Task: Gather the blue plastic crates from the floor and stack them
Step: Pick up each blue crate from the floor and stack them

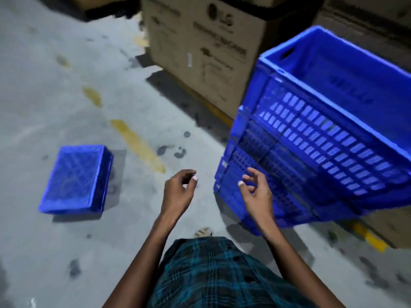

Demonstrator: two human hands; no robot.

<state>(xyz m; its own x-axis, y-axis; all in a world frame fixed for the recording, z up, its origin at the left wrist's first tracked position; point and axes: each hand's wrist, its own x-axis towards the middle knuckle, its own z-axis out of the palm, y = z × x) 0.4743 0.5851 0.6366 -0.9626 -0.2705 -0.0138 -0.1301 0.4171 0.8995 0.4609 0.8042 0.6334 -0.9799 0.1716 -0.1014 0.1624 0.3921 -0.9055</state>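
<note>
A stack of blue plastic crates (315, 134) stands at the right, open side up, its slotted wall facing me. One more blue crate (76, 180) lies upside down on the floor at the left, apart from the stack. My left hand (179, 192) hovers over bare floor between the two, fingers loosely curled and holding nothing. My right hand (255, 190) is just in front of the stack's lower left corner, fingers spread and empty; whether it touches the crate I cannot tell.
Large cardboard boxes (200, 47) stand behind the stack and along the right side. The grey concrete floor (55, 96) carries worn yellow line marks (138, 144) and dark stains. My foot (203, 232) shows below the hands.
</note>
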